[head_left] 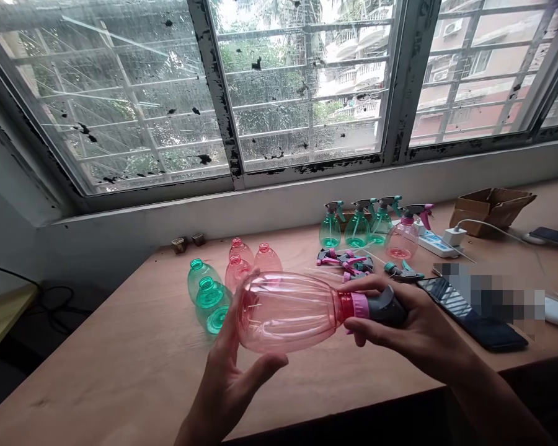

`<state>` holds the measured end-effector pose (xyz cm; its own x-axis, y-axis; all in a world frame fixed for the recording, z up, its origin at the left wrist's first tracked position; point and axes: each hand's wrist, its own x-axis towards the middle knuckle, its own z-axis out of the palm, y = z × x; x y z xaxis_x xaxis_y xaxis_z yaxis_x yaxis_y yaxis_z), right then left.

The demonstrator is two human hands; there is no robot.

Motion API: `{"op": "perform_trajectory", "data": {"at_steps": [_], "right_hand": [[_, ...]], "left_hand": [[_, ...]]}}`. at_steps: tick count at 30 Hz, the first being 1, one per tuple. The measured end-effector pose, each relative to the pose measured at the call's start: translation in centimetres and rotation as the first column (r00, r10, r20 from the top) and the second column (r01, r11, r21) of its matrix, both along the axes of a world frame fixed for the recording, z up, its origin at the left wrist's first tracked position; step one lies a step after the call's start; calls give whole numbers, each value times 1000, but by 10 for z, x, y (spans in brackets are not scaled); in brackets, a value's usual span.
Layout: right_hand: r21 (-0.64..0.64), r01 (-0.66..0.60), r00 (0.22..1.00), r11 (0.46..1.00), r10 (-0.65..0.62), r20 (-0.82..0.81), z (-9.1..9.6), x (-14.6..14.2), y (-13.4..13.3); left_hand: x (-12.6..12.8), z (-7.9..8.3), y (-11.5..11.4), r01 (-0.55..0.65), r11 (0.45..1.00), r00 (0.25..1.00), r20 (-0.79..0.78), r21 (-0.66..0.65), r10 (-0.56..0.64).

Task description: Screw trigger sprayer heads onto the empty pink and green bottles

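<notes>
I hold a clear pink spray bottle (288, 310) on its side above the wooden table (121, 365). My left hand (235, 378) cups the bottle's base from below, fingers curled round it. My right hand (409, 325) grips the grey spray head (385, 305) at the pink collar on the bottle's neck. Behind the bottle stand open pink bottles (253, 257) and green bottles (207, 294) with no heads.
Three green spray bottles (357, 226) and a pink one (402, 238) with heads fitted stand near the window wall. Loose spray heads (346, 260) lie before them. A phone (474, 313), a power strip (434, 243), a cardboard box (490, 207) and a second phone (553, 236) are at the right.
</notes>
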<state>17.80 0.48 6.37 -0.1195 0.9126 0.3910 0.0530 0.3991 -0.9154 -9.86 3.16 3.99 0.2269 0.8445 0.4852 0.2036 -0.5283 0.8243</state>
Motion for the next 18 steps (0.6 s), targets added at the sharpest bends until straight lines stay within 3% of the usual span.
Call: {"op": "perform_trajectory", "data": {"at_steps": [5,9,12,18], "right_hand": [[-36,1,1000,999,-1,-8,-2,5,6],[-8,32,999,999,-32,33,-6,5,11],[-54,17,1000,998,-16,7,-10,7,17],[-157,-92,983,983,64,-174,-11,13,25]], "left_hand": [[0,-4,2,37,999,993,-115,34,-33],[2,-8,7,23,1000,997,-73,-2,-23],[3,-7,9,8,1000,997,-82,-6,-8],[10,-8,5,-53,983,988,-131,176,77]]}}
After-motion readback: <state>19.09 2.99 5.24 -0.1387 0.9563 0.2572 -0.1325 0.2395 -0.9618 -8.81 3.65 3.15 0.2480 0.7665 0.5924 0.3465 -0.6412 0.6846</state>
